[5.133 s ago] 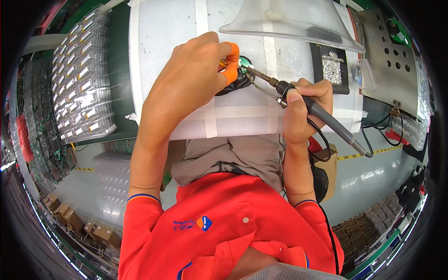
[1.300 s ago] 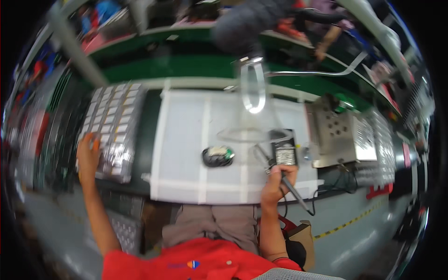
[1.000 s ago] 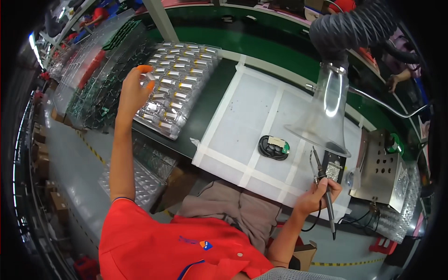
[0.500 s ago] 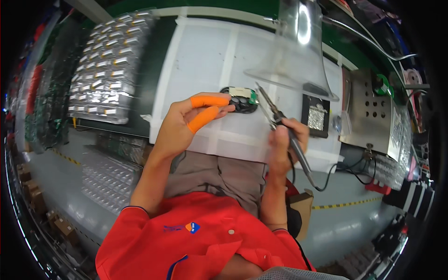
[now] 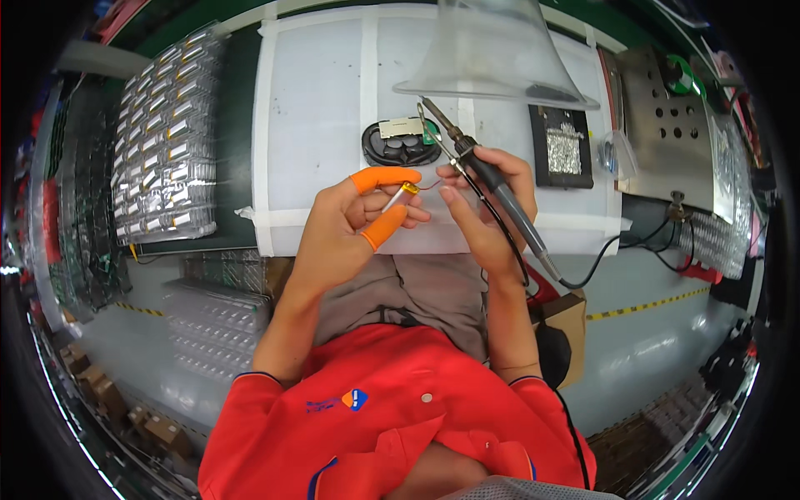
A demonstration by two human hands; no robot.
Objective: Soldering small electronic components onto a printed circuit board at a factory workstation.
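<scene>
Between the orange-cotted thumb and finger of my left hand sits a small silver pouch battery with a yellow end. A thin dark red wire runs from that end toward my right fingertips, which appear to pinch it. My right hand also grips a soldering iron, its tip pointing up and away to the left. Alongside the iron lies a slim metal tool resembling tweezers. Just beyond my hands, an oval black device rests on the white sheet, bearing a green circuit board and a pale rectangular part.
A clear fume hood hangs over the far side of the white work sheet. Trays of batteries stand at left. At right are a black tray of silvery bits and a perforated metal box.
My left hand has left the black device and now shows the battery. My right hand has come closer to the left, its fingertips at the wire. The whole view has shifted.
</scene>
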